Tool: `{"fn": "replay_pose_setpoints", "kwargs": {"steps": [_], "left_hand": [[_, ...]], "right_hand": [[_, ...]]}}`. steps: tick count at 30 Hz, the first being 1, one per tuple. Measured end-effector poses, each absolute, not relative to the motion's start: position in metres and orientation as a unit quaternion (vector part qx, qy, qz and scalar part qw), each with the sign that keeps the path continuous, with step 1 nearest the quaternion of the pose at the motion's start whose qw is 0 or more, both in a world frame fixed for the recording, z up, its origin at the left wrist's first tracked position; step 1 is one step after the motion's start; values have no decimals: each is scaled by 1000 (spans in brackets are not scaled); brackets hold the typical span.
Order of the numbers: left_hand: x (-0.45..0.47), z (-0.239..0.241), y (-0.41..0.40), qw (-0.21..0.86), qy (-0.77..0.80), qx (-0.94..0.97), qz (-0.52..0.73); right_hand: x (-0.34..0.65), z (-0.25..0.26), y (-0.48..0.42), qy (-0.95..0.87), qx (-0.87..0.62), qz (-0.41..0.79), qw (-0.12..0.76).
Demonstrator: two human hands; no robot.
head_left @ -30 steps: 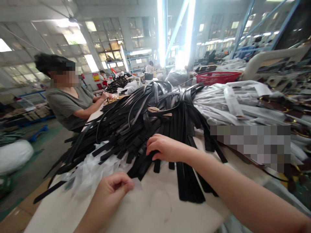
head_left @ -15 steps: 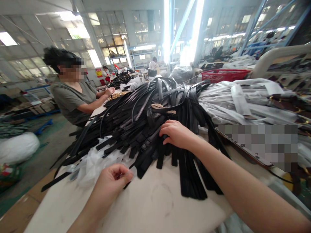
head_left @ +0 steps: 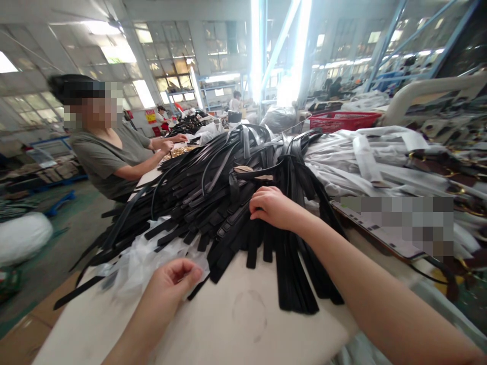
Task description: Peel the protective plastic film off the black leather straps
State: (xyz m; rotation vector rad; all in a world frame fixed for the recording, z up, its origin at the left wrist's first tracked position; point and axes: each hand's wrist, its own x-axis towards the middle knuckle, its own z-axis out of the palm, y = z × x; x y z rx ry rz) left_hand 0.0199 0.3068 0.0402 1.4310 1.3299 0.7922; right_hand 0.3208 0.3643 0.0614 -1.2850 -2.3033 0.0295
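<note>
Long black straps (head_left: 190,177) lie heaped across the table, their flat ends fanned toward me. My right hand (head_left: 271,207) is over the near middle of the heap, fingers curled and closed on a black strap (head_left: 254,235); the fingertips are partly hidden. Lower left, my left hand (head_left: 178,279) is closed in a pinch at the edge of thin, translucent white wrapping (head_left: 142,258). That crumpled wrapping lies against the near left strap ends. Some straps near my right hand carry dark buckles (head_left: 224,228).
White-wrapped straps (head_left: 365,157) are piled at right, beside a flat device (head_left: 380,233) on the table (head_left: 243,324). Behind stands a red basket (head_left: 342,120). A co-worker (head_left: 102,152) at left handles something small near gold-coloured pieces (head_left: 180,150).
My right hand's thumb and fingers have drawn closer together on the straps. My left hand stays pinched at the wrapping. The co-worker's hands have moved apart, and the view has shifted slightly.
</note>
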Motion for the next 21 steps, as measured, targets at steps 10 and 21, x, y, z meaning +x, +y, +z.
{"fn": "replay_pose_setpoints", "kwargs": {"steps": [10,21], "left_hand": [[22,43,307,503,545,583,332],[22,44,305,505,550,567,349]], "right_hand": [[302,54,360,-876,-425,64,218],[255,72,298,-791,-394,93,458]]}}
